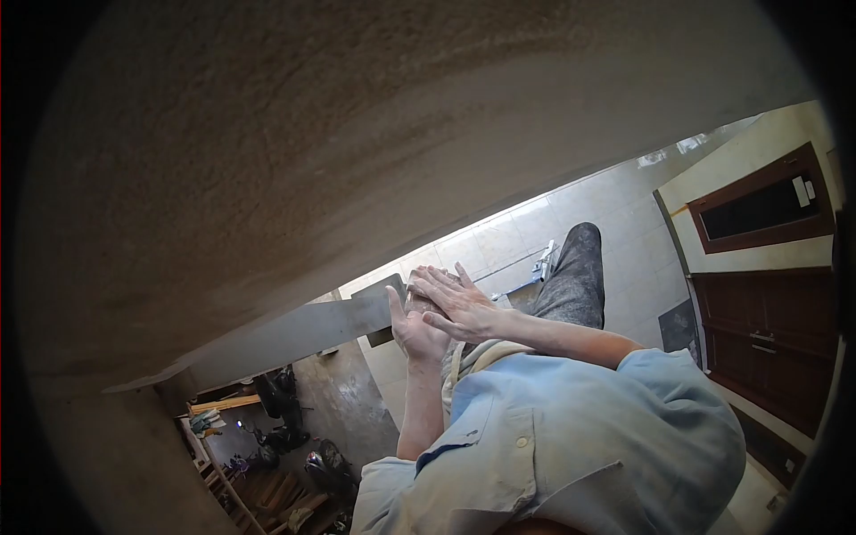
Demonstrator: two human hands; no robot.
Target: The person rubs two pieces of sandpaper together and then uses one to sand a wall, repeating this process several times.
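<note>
My left hand (417, 337) is raised in front of my waist, palm turned up and thumb stretched out. Across it lies my right hand (465, 312), its fingers long and flat and its thumb held apart. Both are coated with pale dust. A brownish-grey patch (415, 304) shows between the hands; whether it is dusty fingers or a lump of material I cannot make out. The right hand hides most of the left fingers.
A rough plastered beam (383, 152) fills the upper view close to my head. Below are a tiled floor (629, 241), a blue-and-white object (543, 263) beside my leg, and motorbikes (281, 415) at lower left. Brown wooden doors (765, 339) stand to the right.
</note>
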